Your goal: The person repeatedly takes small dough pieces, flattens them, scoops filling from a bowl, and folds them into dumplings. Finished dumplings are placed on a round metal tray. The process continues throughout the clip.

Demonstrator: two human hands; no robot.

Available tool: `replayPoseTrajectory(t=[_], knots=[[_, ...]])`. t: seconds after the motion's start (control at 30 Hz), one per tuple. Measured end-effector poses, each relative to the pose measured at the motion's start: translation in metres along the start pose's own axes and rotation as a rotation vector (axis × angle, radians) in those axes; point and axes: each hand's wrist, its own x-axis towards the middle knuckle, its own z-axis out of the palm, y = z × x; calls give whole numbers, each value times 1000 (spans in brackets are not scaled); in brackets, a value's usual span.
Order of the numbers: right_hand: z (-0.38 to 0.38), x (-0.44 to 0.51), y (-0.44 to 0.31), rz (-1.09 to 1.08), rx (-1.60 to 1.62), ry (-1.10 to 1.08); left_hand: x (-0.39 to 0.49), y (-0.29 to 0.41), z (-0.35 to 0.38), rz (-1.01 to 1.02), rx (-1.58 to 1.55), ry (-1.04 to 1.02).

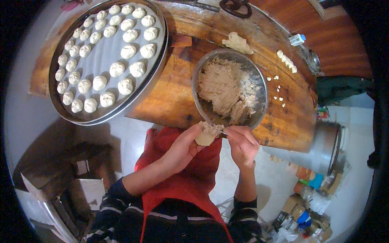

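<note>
A flat round dough wrapper [204, 139] rests in my left hand [185, 148], just past the table's front edge. Minced filling [211, 128] lies on the wrapper. My right hand [243, 142] grips a thin metal utensil [222, 132], its tip against the filling; its full shape is hidden by the fingers. Right ahead stands a steel mixing bowl [263, 106] with a large mass of pinkish-brown filling [220, 85] in it. At the left, a round steamer tray [103, 65] with a mesh liner carries many pleated buns [99, 83], set mostly in rings.
Behind the bowl lies a dough lump [237, 43]. To the right are a row of dough pieces [286, 61] and several small scraps [278, 88]. A blue-capped container [297, 39] stands farther back. A large metal pot [322, 148] stands beyond the wooden table's [288, 127] right edge.
</note>
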Motion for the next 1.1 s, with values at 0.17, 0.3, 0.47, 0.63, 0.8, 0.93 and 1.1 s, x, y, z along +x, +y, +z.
replayPoseTrajectory(t=[0.17, 0.3, 0.47, 0.63, 0.8, 0.93, 1.1], knots=[[-9, 8, -7, -233, -112, -148, -3, 4, 7, 46, 247, 11], [-4, 2, -13, -98, -142, -16, -3, -5, 14, 155, 162, 110], [17, -10, -25, 242, -73, 214, -10, -8, 17, 294, 151, 228], [22, -4, -35, 323, 68, 340, 1, -1, 25, 424, 217, 218], [13, 10, -39, 236, -153, 219, 21, -1, 40, 516, 193, 128], [11, 12, -33, 216, -220, 222, 26, -4, 43, 483, 209, 147], [8, 15, -11, 206, -373, 306, 29, 0, 41, 437, 221, 138]])
